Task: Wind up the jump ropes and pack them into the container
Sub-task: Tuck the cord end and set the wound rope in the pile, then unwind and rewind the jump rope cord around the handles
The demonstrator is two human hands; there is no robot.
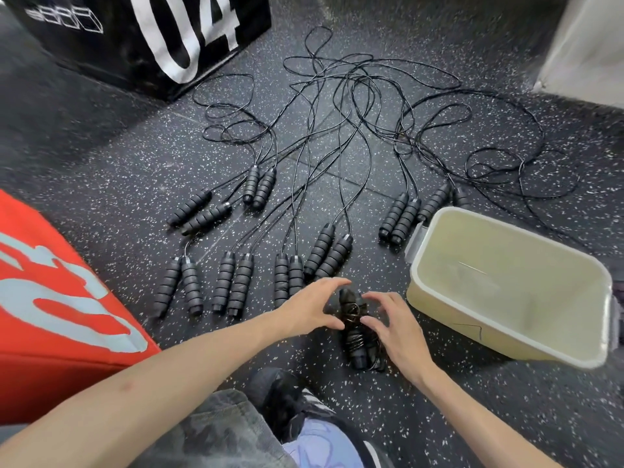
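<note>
Because the bundle (358, 329) lies wound just left of the tub (418, 285), I spread my left hand (309, 310) and right hand (393, 327) around it, ready to lift.

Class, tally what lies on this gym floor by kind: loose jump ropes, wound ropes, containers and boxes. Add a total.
Loose jump ropes: 8, counted by handle pairs
Wound jump rope: 1
Container: 1
Black box: 1
Red box: 1
Total: 12

Far from the left hand (309, 309), the black box (141, 38) is cut by the top edge; one handle (461, 197) is half hidden behind the container (506, 228).
</note>
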